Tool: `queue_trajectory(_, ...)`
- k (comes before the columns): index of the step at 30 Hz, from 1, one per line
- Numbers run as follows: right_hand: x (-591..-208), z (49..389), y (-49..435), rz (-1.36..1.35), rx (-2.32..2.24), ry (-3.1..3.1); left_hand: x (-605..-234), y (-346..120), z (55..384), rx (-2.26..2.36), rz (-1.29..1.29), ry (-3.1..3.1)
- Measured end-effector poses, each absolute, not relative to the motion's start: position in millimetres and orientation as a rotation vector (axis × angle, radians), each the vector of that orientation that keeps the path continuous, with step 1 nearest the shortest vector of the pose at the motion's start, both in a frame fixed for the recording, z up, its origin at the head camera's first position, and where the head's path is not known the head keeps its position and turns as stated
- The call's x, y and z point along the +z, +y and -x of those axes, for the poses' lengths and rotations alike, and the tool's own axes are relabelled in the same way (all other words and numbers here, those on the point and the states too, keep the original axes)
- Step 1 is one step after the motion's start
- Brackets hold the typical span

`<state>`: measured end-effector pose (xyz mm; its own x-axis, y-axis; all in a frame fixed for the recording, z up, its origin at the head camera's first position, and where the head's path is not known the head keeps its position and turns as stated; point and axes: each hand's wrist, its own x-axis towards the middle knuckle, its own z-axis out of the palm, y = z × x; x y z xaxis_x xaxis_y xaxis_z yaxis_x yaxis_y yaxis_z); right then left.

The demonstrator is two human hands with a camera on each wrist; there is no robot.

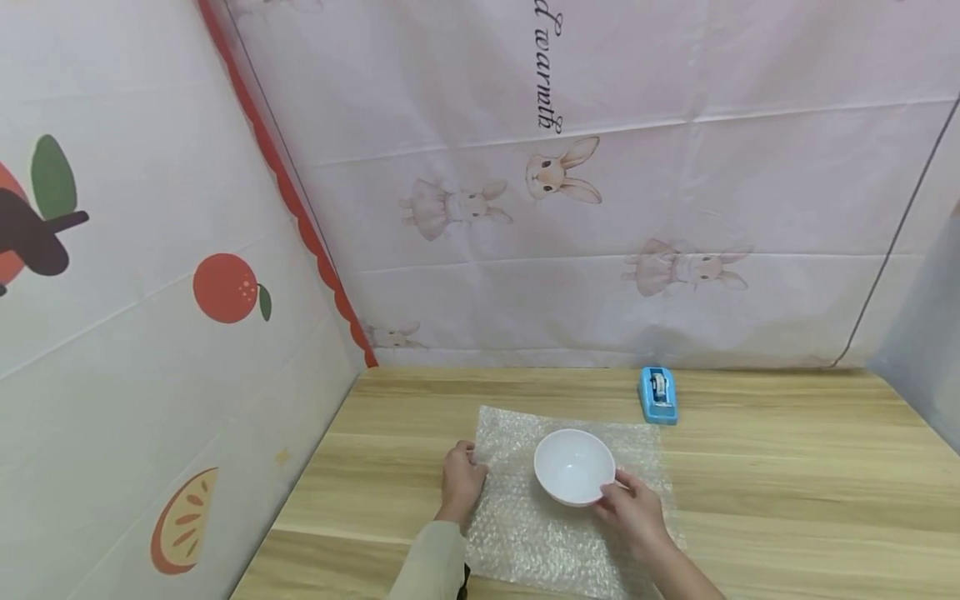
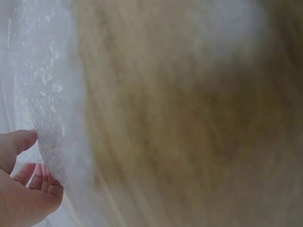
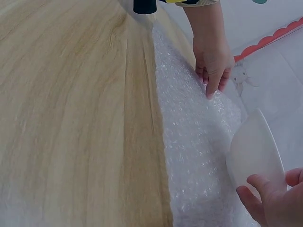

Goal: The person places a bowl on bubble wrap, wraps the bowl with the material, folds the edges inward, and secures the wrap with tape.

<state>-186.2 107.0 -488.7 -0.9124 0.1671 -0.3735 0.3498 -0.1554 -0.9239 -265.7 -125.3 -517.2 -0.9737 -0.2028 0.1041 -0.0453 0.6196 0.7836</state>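
Observation:
A white bowl (image 1: 573, 468) has its open side up over a sheet of clear bubble wrap (image 1: 517, 533) on the table. My right hand (image 1: 633, 510) grips the bowl at its right rim, thumb and fingers on either side of the wall. Whether the bowl's base touches the sheet, I cannot tell. At the sheet's left edge, my left hand (image 1: 461, 482) pinches the bubble wrap between thumb and fingers. The left wrist view has that hand (image 2: 31, 189) at the film's border. In the right wrist view the bowl (image 3: 253, 146) hides part of the sheet.
A blue tape dispenser (image 1: 658, 396) stands beyond the sheet's far right corner. The wood-grain table (image 1: 795, 475) meets a rabbit-print cloth (image 1: 480, 300) at the back and a fruit-print cloth (image 1: 247, 400) on the left.

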Motion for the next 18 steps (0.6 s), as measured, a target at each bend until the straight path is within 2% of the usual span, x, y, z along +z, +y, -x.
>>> queue_trajectory(18,-482.3,182.1,98.2,-0.62,-2.234,1.962,-511.5,-124.2,264.6,-1.262,-0.232,-2.662)
